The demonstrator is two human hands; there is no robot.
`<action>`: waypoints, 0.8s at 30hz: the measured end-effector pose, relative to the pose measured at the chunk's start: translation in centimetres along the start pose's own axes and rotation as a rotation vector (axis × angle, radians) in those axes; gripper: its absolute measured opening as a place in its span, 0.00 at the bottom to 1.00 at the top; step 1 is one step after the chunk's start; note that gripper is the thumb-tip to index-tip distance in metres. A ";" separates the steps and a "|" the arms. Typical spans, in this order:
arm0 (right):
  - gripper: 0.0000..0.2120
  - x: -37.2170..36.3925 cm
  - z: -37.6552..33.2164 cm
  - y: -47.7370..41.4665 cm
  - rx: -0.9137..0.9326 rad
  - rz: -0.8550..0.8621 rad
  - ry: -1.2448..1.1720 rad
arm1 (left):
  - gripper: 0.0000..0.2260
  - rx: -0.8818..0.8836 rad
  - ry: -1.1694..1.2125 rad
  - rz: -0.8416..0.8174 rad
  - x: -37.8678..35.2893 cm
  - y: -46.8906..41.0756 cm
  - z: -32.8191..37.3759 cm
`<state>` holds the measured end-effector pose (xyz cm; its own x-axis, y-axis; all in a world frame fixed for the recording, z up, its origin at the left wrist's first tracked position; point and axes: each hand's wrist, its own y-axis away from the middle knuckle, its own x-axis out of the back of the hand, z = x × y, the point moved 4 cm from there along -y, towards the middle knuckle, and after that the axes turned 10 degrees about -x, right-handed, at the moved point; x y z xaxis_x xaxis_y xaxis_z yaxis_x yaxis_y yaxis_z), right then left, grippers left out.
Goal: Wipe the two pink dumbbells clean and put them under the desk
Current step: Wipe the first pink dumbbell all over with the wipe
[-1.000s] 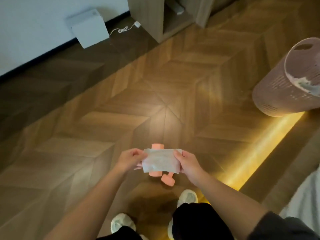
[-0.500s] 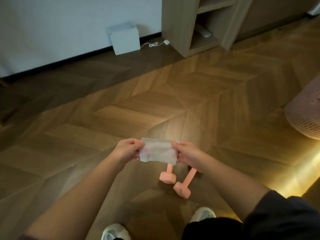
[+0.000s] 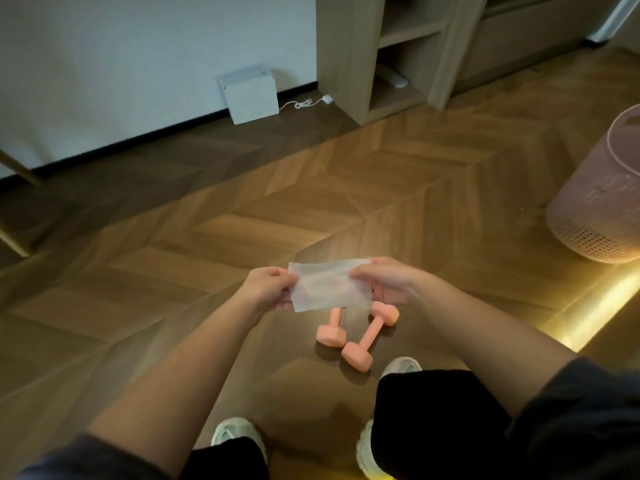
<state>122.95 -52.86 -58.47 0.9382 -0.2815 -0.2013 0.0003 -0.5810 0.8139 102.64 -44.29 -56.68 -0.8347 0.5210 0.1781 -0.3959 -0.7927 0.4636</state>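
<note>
Far left, a slanted wooden leg [image 3: 15,168] stands against the wall; I cannot tell whether it belongs to the counter the weights go under. Further along the wall is a white box [image 3: 251,95] with a cable [image 3: 304,103] trailing from it. Left hand [image 3: 268,289]: fingers curled, pinching the left edge of a thin white wipe [image 3: 329,289]. The wipe is stretched flat between both hands, above the herringbone floor [image 3: 207,244] and touching neither weight. Below it, partly hidden by the sheet, the left pink dumbbell [image 3: 331,336] lies on the floor, just ahead of the person's shoes. The right pink dumbbell [image 3: 369,336] lies angled beside it. Their near heads are close; contact cannot be judged. Right hand [image 3: 384,282]: thumb and fingers pinching the wipe's right edge. Behind stands an open wooden shelf unit [image 3: 381,53], and at far right a pink perforated basket [image 3: 602,195] above a glowing light strip [image 3: 606,306]. Judgement: the step in hand is readying the wipe. No wiping has begun and both weights lie where they need cleaning. The next move calls for freeing one hand to lift a dumbbell, or crouching to it, then wrapping the sheet round handle and heads. A thin sheet may bunch or tear on the head edges. The weights look compact enough for a one-handed lift.
</note>
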 end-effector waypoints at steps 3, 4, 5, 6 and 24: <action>0.16 4.2 0.5 -3.6 -0.038 0.046 -0.067 | 0.06 0.036 0.002 -0.033 -3.3 -4.8 -2.2; 0.16 5.6 0.7 -4.9 -0.048 0.079 -0.091 | 0.05 0.054 0.009 -0.043 -4.3 -6.5 -3.1; 0.16 7.0 1.0 -6.2 -0.055 0.122 -0.111 | 0.05 0.074 0.014 -0.054 -5.1 -8.2 -4.2; 0.15 8.3 1.2 -7.5 -0.061 0.172 -0.123 | 0.06 0.093 0.007 -0.063 -5.9 -9.9 -5.4; 0.20 13.0 4.3 -23.3 -0.179 0.368 -0.092 | 0.15 0.291 -0.232 -0.228 -15.3 -23.9 -21.4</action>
<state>133.63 -46.20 -82.39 0.8521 -0.5174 0.0794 -0.2613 -0.2890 0.9210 116.69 -40.06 -89.09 -0.6173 0.7561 0.2173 -0.4080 -0.5438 0.7334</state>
